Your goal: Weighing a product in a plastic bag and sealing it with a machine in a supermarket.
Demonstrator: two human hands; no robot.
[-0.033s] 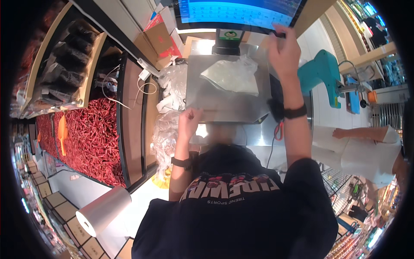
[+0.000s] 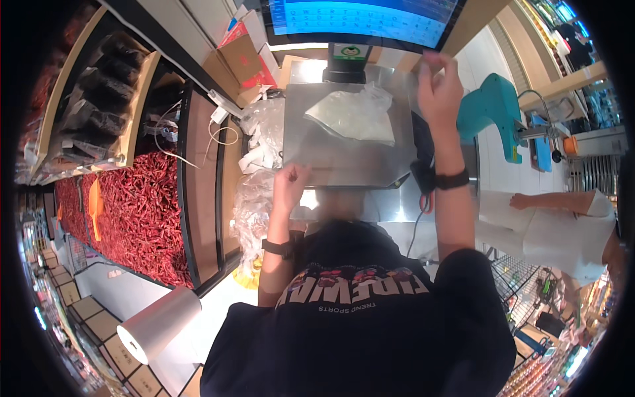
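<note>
My right hand (image 2: 440, 92) is raised just below the lower right corner of a lit touch screen (image 2: 357, 20). Its fingers are loosely bent and apart, with nothing seen in them. At the near left edge of a steel weighing plate (image 2: 317, 155), my left hand (image 2: 288, 187) is curled closed, and nothing shows in it. On the plate lies a clear plastic bag (image 2: 350, 114) with pale white contents, apart from both hands. Dark bands circle both wrists.
To the right stands a teal device (image 2: 493, 116) with a metal arm. Crumpled clear bags (image 2: 261, 139) line the plate's left side. Further left are a bin of dried red chillies (image 2: 142, 218) with an orange scoop (image 2: 96, 208), and a white roll (image 2: 159, 324). Another person's arm (image 2: 555, 200) shows at right.
My right hand has drawn back from the screen's lower right corner toward me. My left hand and the bag on the plate stay about where they were.
</note>
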